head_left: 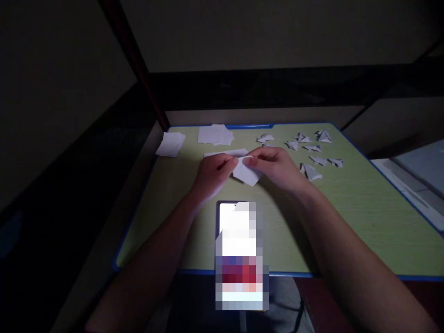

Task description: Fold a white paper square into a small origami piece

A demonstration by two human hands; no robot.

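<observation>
The left hand (pixel 212 175) and right hand (pixel 279 167) pinch the folded paper (pixel 250 175) at its far edge. Paper sits between both hands, over the table (pixel 360 208), its point toward the phone (pixel 236 231).

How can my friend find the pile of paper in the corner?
Find the light green, blue-rimmed table. Look at its far left corner for a small pile of flat white paper sheets. It pokes over the left edge; the other flat white paper pile doesn't.
</observation>
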